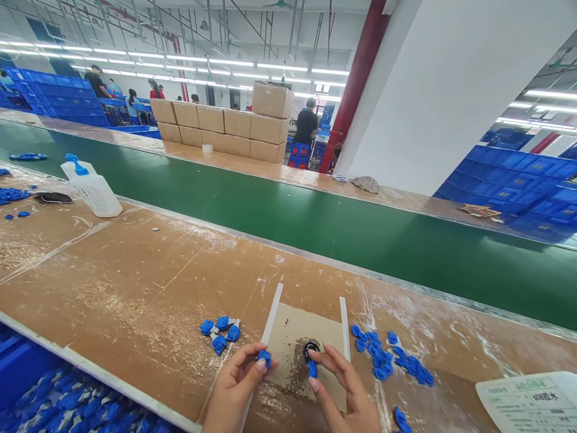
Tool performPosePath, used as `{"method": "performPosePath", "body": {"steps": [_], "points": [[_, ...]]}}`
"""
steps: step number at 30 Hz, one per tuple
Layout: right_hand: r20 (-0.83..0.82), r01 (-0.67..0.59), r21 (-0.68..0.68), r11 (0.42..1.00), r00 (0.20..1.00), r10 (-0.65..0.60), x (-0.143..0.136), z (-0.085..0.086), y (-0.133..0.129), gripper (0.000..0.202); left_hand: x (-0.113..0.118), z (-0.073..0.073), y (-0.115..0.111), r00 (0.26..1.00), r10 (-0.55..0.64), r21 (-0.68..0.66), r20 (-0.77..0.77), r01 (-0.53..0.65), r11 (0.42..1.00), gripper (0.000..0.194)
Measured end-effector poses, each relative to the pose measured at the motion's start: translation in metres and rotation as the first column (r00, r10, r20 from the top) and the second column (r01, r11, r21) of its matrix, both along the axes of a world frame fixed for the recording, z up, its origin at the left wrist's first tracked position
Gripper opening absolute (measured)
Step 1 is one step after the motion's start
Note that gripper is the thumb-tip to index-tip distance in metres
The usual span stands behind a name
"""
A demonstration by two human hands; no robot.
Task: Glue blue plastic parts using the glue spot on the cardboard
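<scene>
As pinched: small blue clip (pixel 312 368)

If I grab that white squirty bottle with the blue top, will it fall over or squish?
The white bottle leans on the brown table, and its blue spray top sits high, so it probably tips easily. Its cloudy plastic wall looks thin, so it may squish a bit. It is likely light, but how full it is cannot be seen.

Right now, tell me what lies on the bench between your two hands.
In the head view, between the left hand and right hand lies only bare, speckled cardboard pad; the black ring sits just beyond.
</scene>
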State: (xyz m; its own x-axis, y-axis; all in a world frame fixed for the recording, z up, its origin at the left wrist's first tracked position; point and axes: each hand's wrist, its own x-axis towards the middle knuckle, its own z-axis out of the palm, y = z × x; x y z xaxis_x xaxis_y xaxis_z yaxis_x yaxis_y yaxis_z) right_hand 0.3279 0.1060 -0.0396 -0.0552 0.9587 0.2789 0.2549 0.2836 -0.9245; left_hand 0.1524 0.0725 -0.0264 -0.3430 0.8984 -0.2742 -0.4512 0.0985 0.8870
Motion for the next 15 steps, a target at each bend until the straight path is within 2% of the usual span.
{"method": "performPosePath", "body": {"steps": [2, 4, 6, 8, 9, 15], "points": [[-0.303, -0.083, -0.151, 0.985, 0.952, 0.033, -0.003, 0.004, -0.008, 0.045, 0.010, 0.007, -0.004, 1.000, 0.011, 0.006, -0.015, -0.011, 1.000, 0.031], [-0.544, -0.193, -0.250, 0.949, 0.839, 0.028, -0.005, 0.007, -0.013, 0.044, 0.020, 0.015, -0.007, 1.000, -0.026, 0.023, 0.000, 0.026, 0.999, 0.030], [-0.696, -0.294, -0.296, 0.909, 0.718, 0.006, -0.006, 0.010, -0.016, 0.043, 0.029, 0.021, -0.008, 0.991, -0.109, 0.040, 0.075, 0.106, 0.994, 0.030], [-0.768, -0.367, -0.304, 0.879, 0.640, 0.002, -0.006, 0.013, -0.018, 0.042, 0.036, 0.025, -0.009, 0.974, -0.168, 0.049, 0.154, 0.162, 0.986, 0.031], [-0.777, -0.385, -0.299, 0.873, 0.629, 0.011, -0.006, 0.013, -0.019, 0.042, 0.038, 0.027, -0.010, 0.968, -0.179, 0.046, 0.175, 0.173, 0.984, 0.032], [-0.751, -0.331, -0.299, 0.895, 0.660, -0.007, -0.006, 0.014, -0.025, 0.042, 0.043, 0.032, -0.014, 0.963, -0.191, 0.036, 0.188, 0.187, 0.982, 0.037]]}}
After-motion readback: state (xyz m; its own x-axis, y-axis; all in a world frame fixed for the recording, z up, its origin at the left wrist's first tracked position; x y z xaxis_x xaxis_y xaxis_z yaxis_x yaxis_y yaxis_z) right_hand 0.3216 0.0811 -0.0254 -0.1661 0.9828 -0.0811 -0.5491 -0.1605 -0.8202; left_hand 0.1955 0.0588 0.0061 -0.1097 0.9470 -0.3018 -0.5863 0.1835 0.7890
